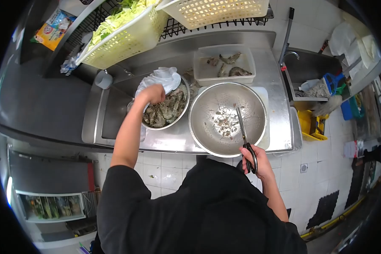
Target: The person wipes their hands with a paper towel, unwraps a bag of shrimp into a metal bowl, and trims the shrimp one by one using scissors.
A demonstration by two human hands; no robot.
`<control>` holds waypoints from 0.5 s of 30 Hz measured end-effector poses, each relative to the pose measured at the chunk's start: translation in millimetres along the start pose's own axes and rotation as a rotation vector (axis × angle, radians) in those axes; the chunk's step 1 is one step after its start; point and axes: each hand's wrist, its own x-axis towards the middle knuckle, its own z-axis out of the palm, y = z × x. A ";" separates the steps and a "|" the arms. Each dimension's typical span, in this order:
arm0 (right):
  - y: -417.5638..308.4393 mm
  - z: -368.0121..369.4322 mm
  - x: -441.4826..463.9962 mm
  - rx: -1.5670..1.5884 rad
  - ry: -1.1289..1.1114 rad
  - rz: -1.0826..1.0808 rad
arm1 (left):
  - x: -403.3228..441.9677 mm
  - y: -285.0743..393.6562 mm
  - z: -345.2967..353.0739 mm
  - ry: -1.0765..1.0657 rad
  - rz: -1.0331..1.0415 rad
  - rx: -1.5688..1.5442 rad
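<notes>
My right hand [259,161] grips black-handled scissors [242,127], their blades reaching over a large metal bowl [194,129]. Shrimp trimmings [225,122] lie in the bottom of that bowl. My left hand [155,93] is above a second bowl [168,125], which is full of raw whole shrimp [167,108]. Its fingers are curled downward, and whatever is in them is hidden. A crumpled white plastic bag [169,78] lies over the back of the shrimp, close to that hand. Behind the metal bowl, a white plastic tub [203,75] contains several shrimp [240,72].
A sink basin [110,118] adjoins the steel counter [279,122] on the left. Above the back edge, a rack carries a basket of cut greens [114,46] and another perforated basket [216,15]. To the right are another sink [302,70] and a yellow bucket [311,127] on the floor.
</notes>
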 end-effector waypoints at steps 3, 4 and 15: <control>-4.3 -19.9 -1.8 -0.013 -0.024 -0.008 | -44.2 29.6 57.0 0.146 -0.033 -0.140; -6.8 -25.3 -2.1 -0.027 -0.077 -0.026 | -51.3 38.8 68.4 0.241 -0.017 0.017; -10.4 -58.4 -42.4 -0.080 -0.203 -0.087 | -43.8 46.9 133.0 0.545 -0.090 0.241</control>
